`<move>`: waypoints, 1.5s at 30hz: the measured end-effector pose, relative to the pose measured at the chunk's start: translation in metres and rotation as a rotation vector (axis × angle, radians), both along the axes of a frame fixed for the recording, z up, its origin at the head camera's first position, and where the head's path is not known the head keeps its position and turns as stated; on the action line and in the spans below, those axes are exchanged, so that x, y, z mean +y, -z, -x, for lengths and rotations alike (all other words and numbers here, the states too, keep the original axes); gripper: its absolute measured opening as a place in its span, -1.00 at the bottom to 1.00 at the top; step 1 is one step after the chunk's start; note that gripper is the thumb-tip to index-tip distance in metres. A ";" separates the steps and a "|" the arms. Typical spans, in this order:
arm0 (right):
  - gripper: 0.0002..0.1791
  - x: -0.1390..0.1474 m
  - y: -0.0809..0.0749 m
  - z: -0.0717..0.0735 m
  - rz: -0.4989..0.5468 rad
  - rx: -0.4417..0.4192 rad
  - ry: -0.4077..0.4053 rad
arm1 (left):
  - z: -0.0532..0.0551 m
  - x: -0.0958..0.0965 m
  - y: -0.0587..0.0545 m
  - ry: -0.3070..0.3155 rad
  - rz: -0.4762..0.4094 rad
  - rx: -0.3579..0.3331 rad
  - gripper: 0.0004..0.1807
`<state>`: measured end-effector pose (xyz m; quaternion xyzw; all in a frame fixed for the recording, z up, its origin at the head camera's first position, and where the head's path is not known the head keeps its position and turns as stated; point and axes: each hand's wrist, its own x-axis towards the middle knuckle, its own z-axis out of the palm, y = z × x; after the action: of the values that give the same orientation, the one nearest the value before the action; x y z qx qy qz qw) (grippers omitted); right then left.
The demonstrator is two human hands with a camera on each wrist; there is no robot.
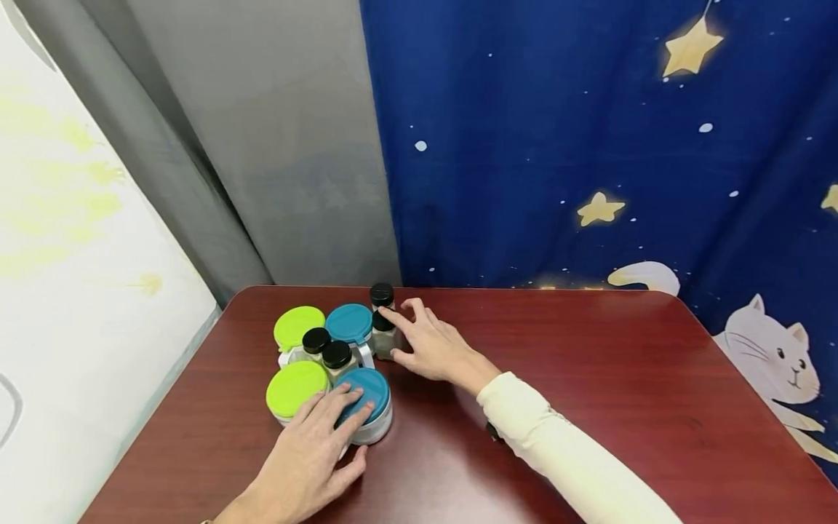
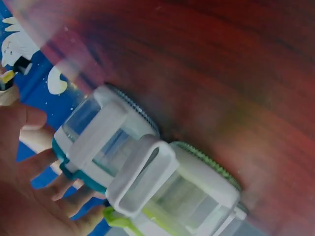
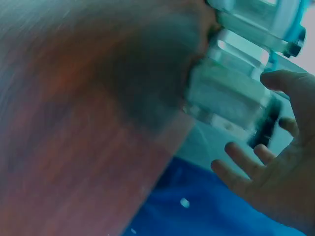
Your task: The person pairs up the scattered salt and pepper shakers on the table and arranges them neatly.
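My left hand [image 1: 308, 455] lies with its fingers over the blue lid [image 1: 366, 393] of the front jar, fingertips on the lid and thumb off to the side. In the left wrist view that jar shows a white handle [image 2: 142, 174] and clear walls. My right hand [image 1: 435, 346] has its fingers spread beside a small glass jar with a black cap [image 1: 384, 320], index fingertip right at the cap. In the right wrist view the thumb and fingers stand apart around the top of this glass jar [image 3: 229, 93]. Another black-capped jar [image 1: 382, 295] stands behind it.
Two green-lidded jars [image 1: 297, 389] stand on the left of the cluster, with a second blue lid [image 1: 349, 322] at the back. Two more black-capped jars [image 1: 337, 354] sit between them. The red-brown table [image 1: 556, 364] ends at grey and blue curtains [image 1: 524, 145].
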<state>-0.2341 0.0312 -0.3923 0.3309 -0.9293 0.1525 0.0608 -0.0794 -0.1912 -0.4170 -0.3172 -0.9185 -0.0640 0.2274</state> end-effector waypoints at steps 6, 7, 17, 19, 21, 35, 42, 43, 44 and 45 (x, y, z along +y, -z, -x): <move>-0.30 -0.008 0.024 0.011 0.228 -0.078 -0.034 | 0.000 -0.001 -0.006 0.037 0.045 -0.044 -0.26; -0.33 -0.006 0.027 0.012 0.265 -0.074 -0.053 | 0.000 -0.001 -0.007 0.041 0.052 -0.055 -0.22; -0.41 0.036 0.033 -0.033 0.456 -0.139 -0.273 | 0.002 -0.009 0.003 0.050 -0.099 -0.188 0.26; -0.39 0.041 0.032 -0.049 0.468 -0.170 -0.316 | 0.001 -0.014 0.002 0.035 -0.095 -0.220 0.34; -0.38 0.042 0.032 -0.062 0.471 -0.200 -0.341 | -0.001 -0.017 0.000 0.024 -0.065 -0.245 0.27; -0.19 0.047 0.044 -0.088 0.604 -0.302 -0.208 | -0.004 0.011 0.021 -0.190 -0.606 -0.721 0.40; -0.20 0.048 0.046 -0.093 0.729 -0.403 -0.136 | -0.003 0.018 0.022 -0.219 -0.774 -0.699 0.36; -0.21 0.049 0.046 -0.094 0.747 -0.405 -0.132 | -0.003 0.019 0.022 -0.225 -0.780 -0.696 0.35; -0.23 0.050 0.046 -0.096 0.757 -0.394 -0.128 | -0.004 0.019 0.022 -0.226 -0.783 -0.696 0.35; -0.25 0.051 0.045 -0.098 0.761 -0.380 -0.127 | -0.004 0.020 0.021 -0.227 -0.784 -0.697 0.34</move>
<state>-0.1366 0.0824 -0.4375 0.3076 -0.7793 0.5460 -0.0033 -0.0754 -0.1713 -0.4385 -0.0670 -0.8754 -0.4785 0.0158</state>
